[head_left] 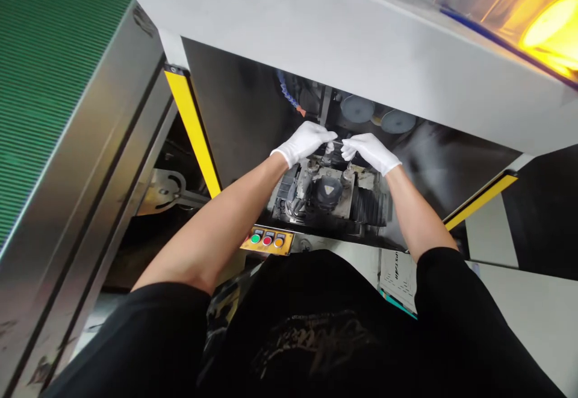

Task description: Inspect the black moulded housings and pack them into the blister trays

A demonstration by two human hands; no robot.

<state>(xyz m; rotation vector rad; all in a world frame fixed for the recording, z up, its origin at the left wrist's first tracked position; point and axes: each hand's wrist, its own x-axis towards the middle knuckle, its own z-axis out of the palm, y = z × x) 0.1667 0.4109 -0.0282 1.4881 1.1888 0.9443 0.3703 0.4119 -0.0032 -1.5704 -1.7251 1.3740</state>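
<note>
The left hand [303, 143] and right hand [371, 153], white-gloved, are held in narrow pinches, fingertips almost meeting. A small metal part [336, 144] is seen between them; whether it is gripped cannot be told. Both are positioned above the grey machine unit [334, 202].

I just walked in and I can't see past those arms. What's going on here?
A person's white-gloved left hand and right hand are reaching into a metal machine. Their fingertips nearly meet above a block of metal parts, but I can't tell if they're holding anything. A yellow box with green, red and orange buttons sits just below the block.
</note>
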